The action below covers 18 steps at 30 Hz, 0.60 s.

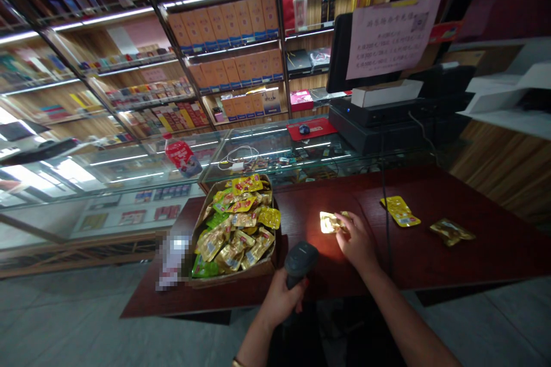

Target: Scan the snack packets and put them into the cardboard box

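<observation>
My left hand (279, 298) is wrapped round the grip of a dark barcode scanner (301, 258), whose head points away from me. Light falls on the table and on a small gold snack packet (330, 222) that my right hand (357, 241) pinches by its right end, just above or on the tabletop. To the left, a cardboard box (258, 271) is heaped with gold, yellow and green snack packets (235, 229). On the right of the table lie a yellow packet (400, 211) and a gold packet (451, 231), apart from each other.
A dark cable (384, 183) hangs down across the reddish-brown table (310, 189). Behind it are a glass counter (267, 140), a red-labelled bottle (183, 156), a mouse (304, 129) on a red mat, and a monitor (340, 51) with a paper sign (391, 34). Stocked shelves line the wall.
</observation>
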Available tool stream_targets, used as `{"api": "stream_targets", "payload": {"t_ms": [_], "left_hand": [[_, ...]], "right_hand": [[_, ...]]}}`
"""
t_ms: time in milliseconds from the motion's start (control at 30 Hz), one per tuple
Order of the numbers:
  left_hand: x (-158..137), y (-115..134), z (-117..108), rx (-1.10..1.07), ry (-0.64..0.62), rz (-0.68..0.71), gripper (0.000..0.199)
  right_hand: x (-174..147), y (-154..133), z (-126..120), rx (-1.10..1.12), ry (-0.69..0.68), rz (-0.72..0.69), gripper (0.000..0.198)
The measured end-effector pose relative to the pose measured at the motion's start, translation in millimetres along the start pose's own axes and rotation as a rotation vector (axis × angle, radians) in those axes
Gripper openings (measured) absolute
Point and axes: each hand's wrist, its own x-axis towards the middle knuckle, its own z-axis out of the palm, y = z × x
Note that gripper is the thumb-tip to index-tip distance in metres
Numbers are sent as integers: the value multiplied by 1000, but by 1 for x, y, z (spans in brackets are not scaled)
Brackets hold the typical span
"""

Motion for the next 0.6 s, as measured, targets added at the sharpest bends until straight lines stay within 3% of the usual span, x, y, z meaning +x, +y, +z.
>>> {"api": "stream_targets", "payload": {"t_ms": [200, 467, 600], "left_hand": [[2, -4, 1, -13, 6, -1, 26], [4, -4, 5, -57, 47, -8, 31], [3, -4, 5, -86, 28, -7, 29]], "right_hand": [[1, -2, 0, 9, 9, -15, 38], [8, 13, 1, 108, -30, 222, 42], [30, -10, 2, 269, 28, 243, 40]]}}
